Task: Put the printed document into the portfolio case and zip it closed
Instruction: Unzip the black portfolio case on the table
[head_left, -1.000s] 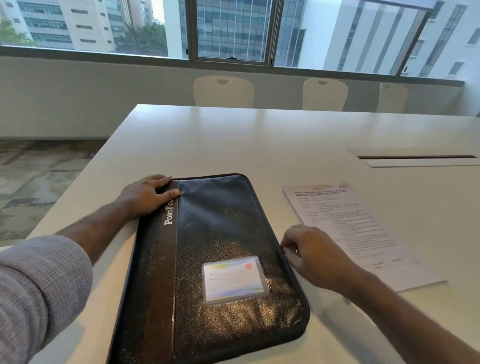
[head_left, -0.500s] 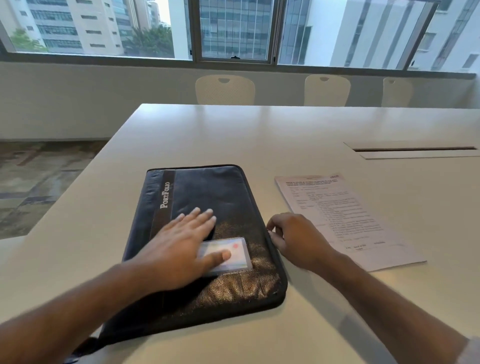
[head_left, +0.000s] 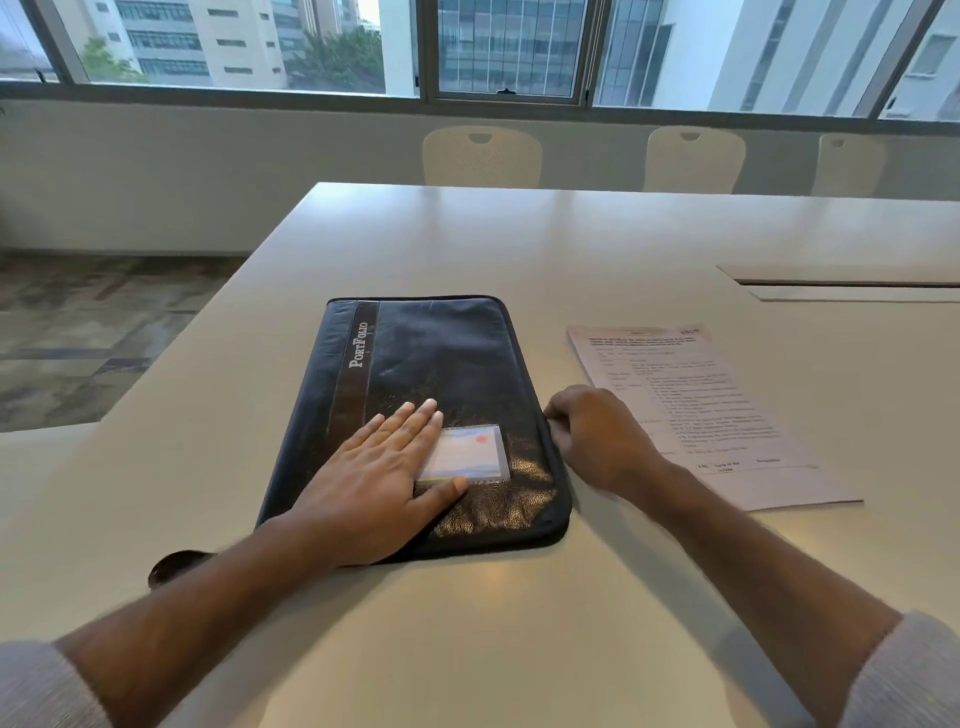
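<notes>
A dark leather portfolio case (head_left: 447, 358) lies flat and closed on the white table (head_left: 467, 239), with a "PortFolio" stripe and a clear card pocket (head_left: 467, 454) on its cover. My left hand (head_left: 379, 478) rests flat on the cover, fingers spread, partly over the card pocket. My right hand (head_left: 597, 441) is curled at the case's right edge, fingers pinched at the zipper line; the zipper pull itself is hidden. The printed document (head_left: 727, 410) lies flat on the table to the right of the case, partly under my right wrist.
A cable slot (head_left: 847, 283) with a lid is set into the table at the far right. Three white chairs (head_left: 480, 156) stand along the far side under the windows. The table's left edge drops to patterned carpet (head_left: 78, 332).
My left hand moved from the case's far left corner to lie flat on the middle of the cover. The right hand stayed at the right edge. The view pulled back.
</notes>
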